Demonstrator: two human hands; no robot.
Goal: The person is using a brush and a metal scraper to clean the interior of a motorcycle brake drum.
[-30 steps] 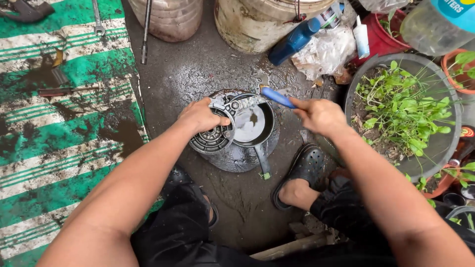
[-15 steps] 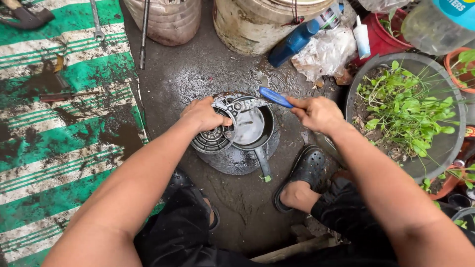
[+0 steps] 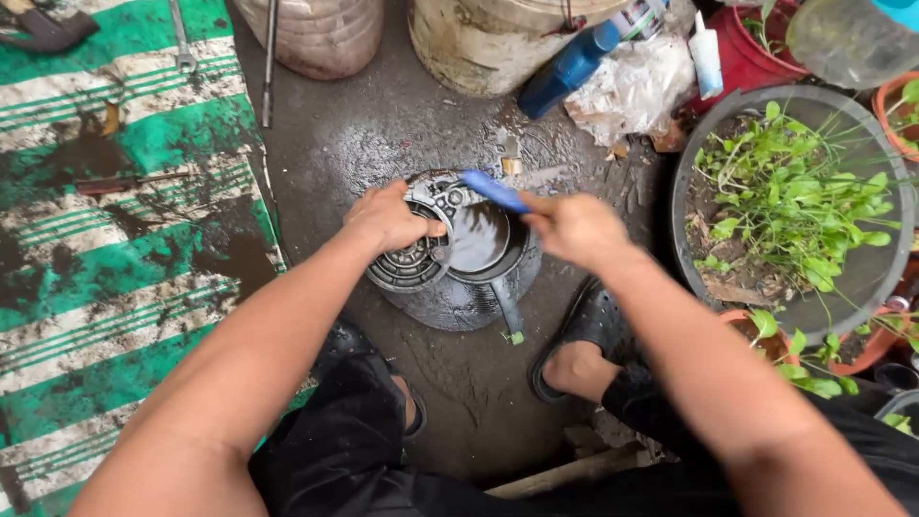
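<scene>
head view: compared with a second ago, the blue brush handle (image 3: 493, 191) is seen swung further left over the metal engine cover (image 3: 421, 254), and the right hand (image 3: 574, 228) has been drawn closer to the left hand (image 3: 388, 218). the cover is kept gripped at its upper rim by the left hand, and the brush is clamped in the right fist. the cover is round, ribbed, grey and wet, tilted against a dark pan (image 3: 479, 278) of oily liquid on the muddy floor, left of the potted plant (image 3: 795, 206).
</scene>
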